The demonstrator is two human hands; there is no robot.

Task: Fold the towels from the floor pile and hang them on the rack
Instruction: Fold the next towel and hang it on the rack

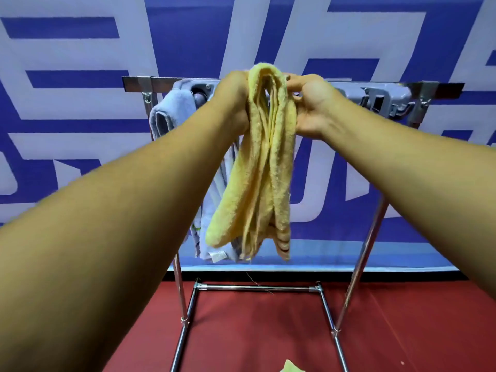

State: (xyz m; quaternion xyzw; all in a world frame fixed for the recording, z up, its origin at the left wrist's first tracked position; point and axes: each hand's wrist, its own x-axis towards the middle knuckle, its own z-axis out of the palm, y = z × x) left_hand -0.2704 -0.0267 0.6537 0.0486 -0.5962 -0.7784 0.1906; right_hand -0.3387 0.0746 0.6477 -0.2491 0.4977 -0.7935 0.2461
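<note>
A folded yellow towel [264, 167] hangs doubled over in front of the metal rack's top bar [150, 84], its ends dangling down to about knee height of the rack. My left hand [232, 100] grips its top fold from the left. From the right, my right hand [311, 103] holds the same fold, fingers curled into the cloth. A pale blue-grey towel [171, 111] hangs over the bar just left of the yellow one. Whether the yellow towel rests on the bar is hidden by my hands.
The rack's chrome legs [359, 267] and base frame [257, 288] stand on a red floor, against a blue and white banner wall. A scrap of light green cloth [291, 367] shows at the bottom edge. The bar's right half [386, 96] carries no towel.
</note>
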